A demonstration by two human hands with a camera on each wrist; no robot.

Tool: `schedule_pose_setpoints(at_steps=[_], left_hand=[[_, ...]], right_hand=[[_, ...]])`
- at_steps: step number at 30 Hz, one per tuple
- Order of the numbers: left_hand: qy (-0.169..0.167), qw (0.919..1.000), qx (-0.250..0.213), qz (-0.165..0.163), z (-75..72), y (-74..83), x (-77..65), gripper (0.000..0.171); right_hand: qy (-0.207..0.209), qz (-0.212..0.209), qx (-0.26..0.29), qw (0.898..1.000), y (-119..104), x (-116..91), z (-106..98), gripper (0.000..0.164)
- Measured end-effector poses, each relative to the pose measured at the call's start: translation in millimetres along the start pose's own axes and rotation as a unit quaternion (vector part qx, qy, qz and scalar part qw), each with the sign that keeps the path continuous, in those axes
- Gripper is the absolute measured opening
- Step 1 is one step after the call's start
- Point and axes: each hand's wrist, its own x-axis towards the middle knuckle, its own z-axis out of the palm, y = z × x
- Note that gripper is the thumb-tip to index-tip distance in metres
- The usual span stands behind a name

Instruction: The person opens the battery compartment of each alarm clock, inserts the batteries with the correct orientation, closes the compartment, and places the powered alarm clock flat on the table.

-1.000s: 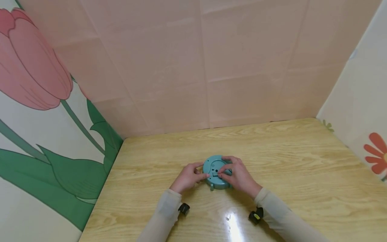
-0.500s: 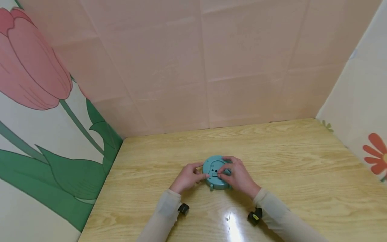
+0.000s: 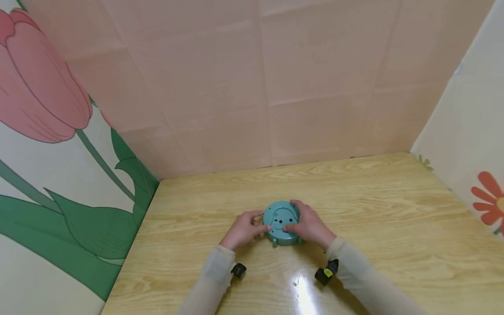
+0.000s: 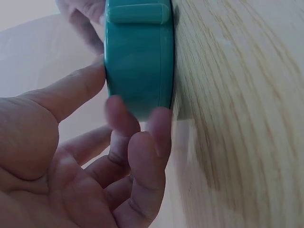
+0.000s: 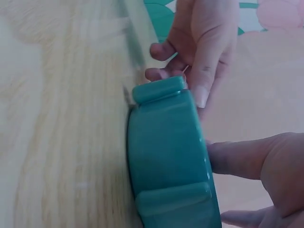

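Note:
A round teal alarm clock (image 3: 278, 211) lies face down on the wooden table, its back with small dark holes and a panel turned up. My left hand (image 3: 245, 229) holds its left side, thumb on the back and fingers at the rim; the left wrist view shows fingertips curled beside the teal side wall (image 4: 137, 66). On the right, my right hand (image 3: 312, 226) grips the clock, with its thumb pressed on the back near the panel and its fingers reaching to the far rim. Two stubby feet stick out toward me, one being the nearer foot (image 5: 173, 198) in the right wrist view.
The wood-grain table (image 3: 393, 218) extends around the clock on all sides. A pink sheet (image 3: 220, 87) covers the wall behind it. Tulip-printed (image 3: 47, 83) and flower-printed (image 3: 490, 203) panels flank the left and right. Black wrist devices sit under both sleeves.
My right hand's index finger has left the panel, where it pinched with the thumb, and spread toward the far rim. The thumb stays on the back. My left hand keeps its hold.

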Motion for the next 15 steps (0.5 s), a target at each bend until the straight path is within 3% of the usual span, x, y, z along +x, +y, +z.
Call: schedule_pose_setpoints(at_steps=[6,15], left_hand=[[0.002,0.9999,-0.012,0.000,0.9,1.0,-1.6,0.064],[0.009,0.9999,0.010,-0.001,1.8,2.3,-0.5,0.064]], right_hand=[[0.001,0.019,-0.004,1.000,-2.6,-1.0,-1.9,0.089],[0.006,0.024,-0.002,1.000,-1.2,0.3,-3.1,0.091]])
